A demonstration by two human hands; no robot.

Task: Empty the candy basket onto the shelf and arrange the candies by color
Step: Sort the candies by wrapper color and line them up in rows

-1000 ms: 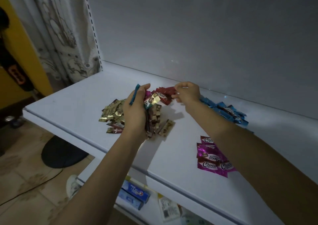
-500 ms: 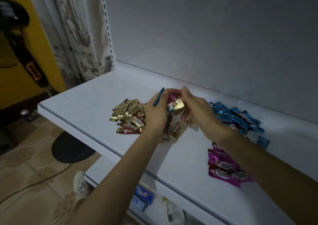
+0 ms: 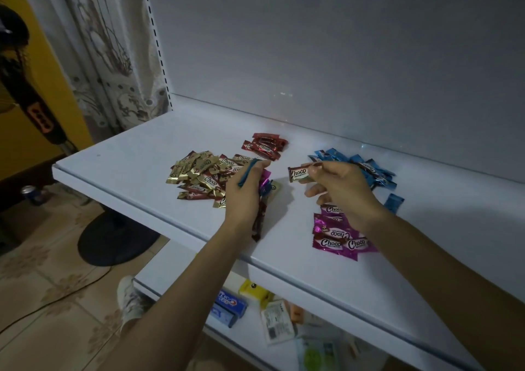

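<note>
Above the middle of the shelf (image 3: 136, 154), between the gold pile (image 3: 196, 171) and the blue pile (image 3: 369, 169): one brown-and-white candy (image 3: 298, 174), pinched at its right end by thumb and forefinger of the right hand (image 3: 343, 191), other fingers loosely curled. Long axis left to right, free end pointing toward the left hand (image 3: 244, 197), label up. Just left of it, gripped in the left hand's curled fingers, a bunch of mixed candies (image 3: 264, 186), long axes running toward the front edge. Toward the back edge, a red pile (image 3: 264, 146); near the front edge, under the right wrist, a pink pile (image 3: 338, 237). Half a second ago, both hands together at the bunch; now apart, the single candy drawn out rightward.
</note>
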